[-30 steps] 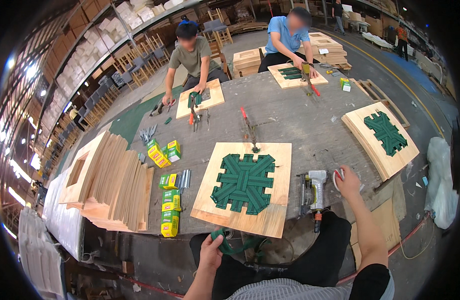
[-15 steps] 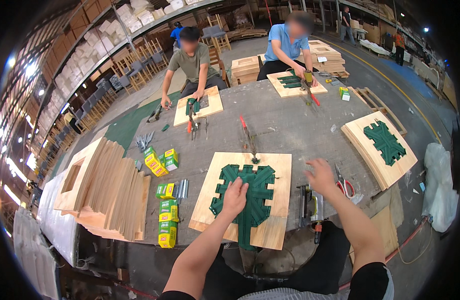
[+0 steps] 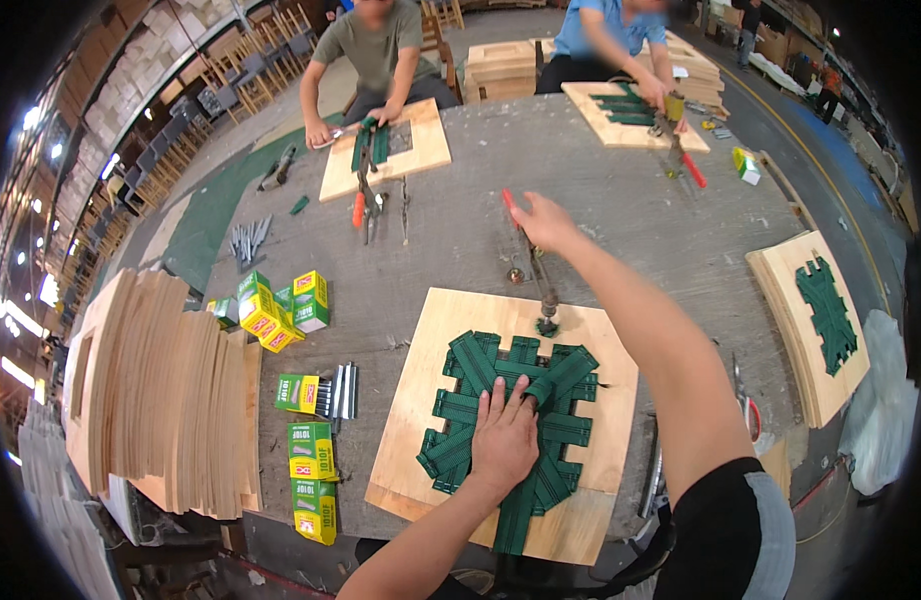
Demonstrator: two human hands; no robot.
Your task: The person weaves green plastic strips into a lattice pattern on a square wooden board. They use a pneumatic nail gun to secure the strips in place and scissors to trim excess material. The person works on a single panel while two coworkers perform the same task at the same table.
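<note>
Workbench: left hand flat, hiding green webbing; right hand grip unclear.

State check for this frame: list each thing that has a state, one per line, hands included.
Left hand: flat, pressing the green webbing.
Right hand: reaching out, on the red-handled tool.
Green webbing: woven, lying on the plywood frame.
Plywood panels: stacked on edge, leaning.
Staple boxes: shut, in a row.
Second woven frame: lying at right, untouched.
</note>
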